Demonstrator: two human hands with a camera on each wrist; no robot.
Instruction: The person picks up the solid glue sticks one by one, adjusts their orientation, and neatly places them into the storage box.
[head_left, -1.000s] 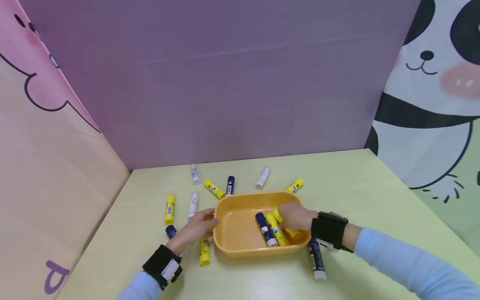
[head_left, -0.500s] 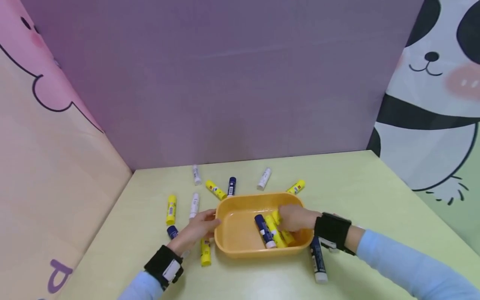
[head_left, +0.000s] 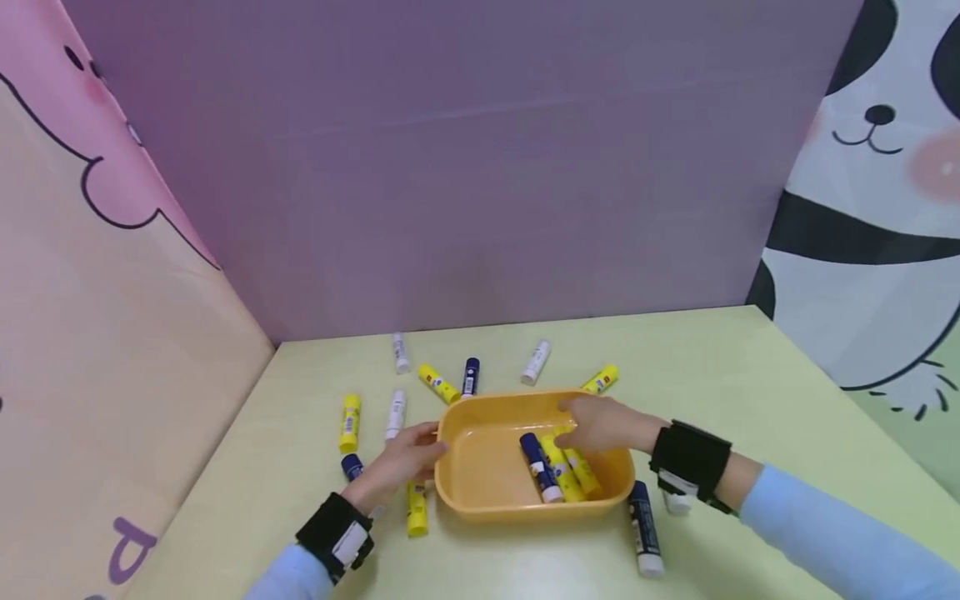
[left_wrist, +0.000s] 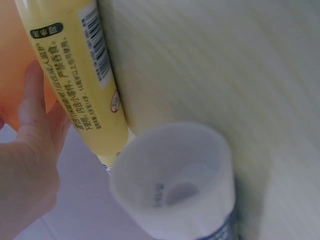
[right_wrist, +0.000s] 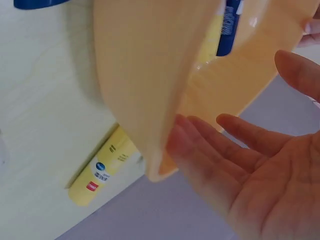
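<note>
An orange plastic tray [head_left: 480, 467] stands on the table. My left hand [head_left: 401, 465] holds its left rim, thumb at the edge and fingers outside. Within the tray's right half lie a navy glue stick [head_left: 542, 468] and two yellow glue sticks [head_left: 562, 468], side by side. Over them is my right hand [head_left: 600, 423], holding nothing. In the right wrist view that hand's fingers [right_wrist: 250, 135] are spread and relaxed, close by the tray wall [right_wrist: 140, 65]. Beside the left hand, the left wrist view shows a yellow glue stick [left_wrist: 80, 80] and a white stick end [left_wrist: 175, 185].
Behind the tray lie a white glue stick [head_left: 536, 362], a navy one [head_left: 470, 377] and yellow ones [head_left: 439, 383]. More are at the left, including a yellow stick [head_left: 350, 423]. A large dark stick [head_left: 645, 529] lies at the front right. A purple panel [head_left: 480, 167] rises behind the table.
My right hand has let go of a yellow glue stick, which now lies beside the other in the tray. Its fingers have loosened and lifted slightly. The left hand keeps its hold on the rim.
</note>
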